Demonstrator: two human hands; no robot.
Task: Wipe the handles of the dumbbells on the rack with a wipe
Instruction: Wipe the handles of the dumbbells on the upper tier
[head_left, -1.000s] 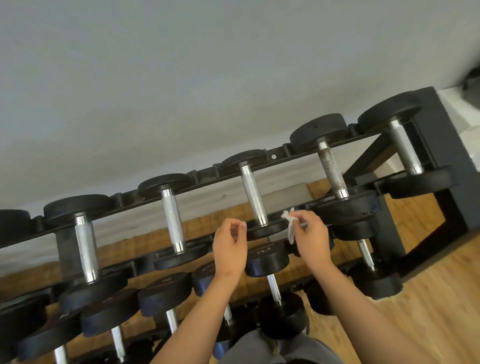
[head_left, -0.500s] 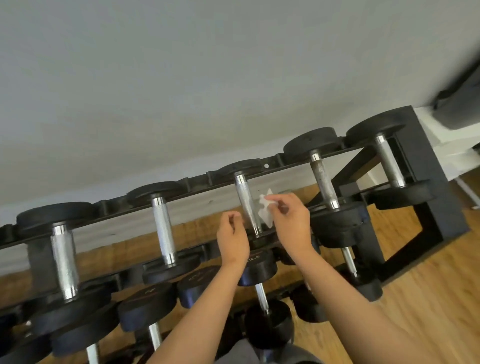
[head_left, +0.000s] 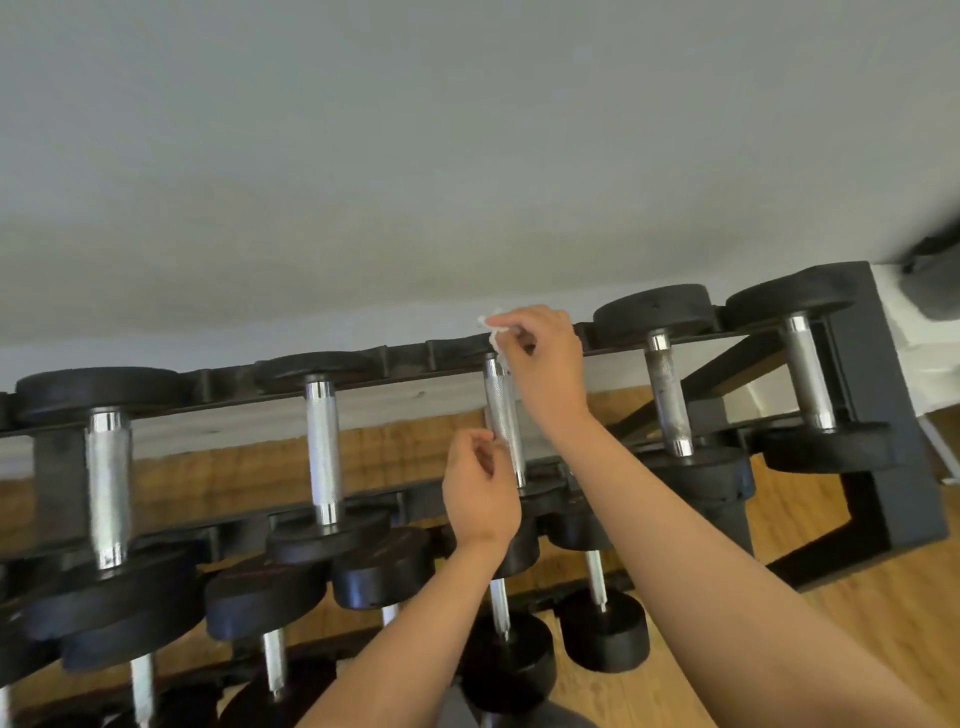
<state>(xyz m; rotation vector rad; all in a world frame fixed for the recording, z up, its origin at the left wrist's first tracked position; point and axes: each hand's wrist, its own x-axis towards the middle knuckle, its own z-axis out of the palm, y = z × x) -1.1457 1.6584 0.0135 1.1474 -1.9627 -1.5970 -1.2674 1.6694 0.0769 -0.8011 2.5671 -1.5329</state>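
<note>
Clearly, the right hand (head_left: 540, 358) pinched a small white wipe (head_left: 491, 327) in closed fingers at the far end of the middle handle (head_left: 503, 415) on the top row of the rack (head_left: 878, 415). The left hand (head_left: 480, 493), at 6 o'clock of it, had its fingers curled beside the near end; whether they touched the handle I could not tell. The wipe was small and bunched, so it could slip off or miss part of the rough metal. A wooden floor (head_left: 883, 623) lay below and a plain grey wall (head_left: 467, 156) stood behind.

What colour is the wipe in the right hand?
White; the small crumpled wipe shows best in the head view.
</note>
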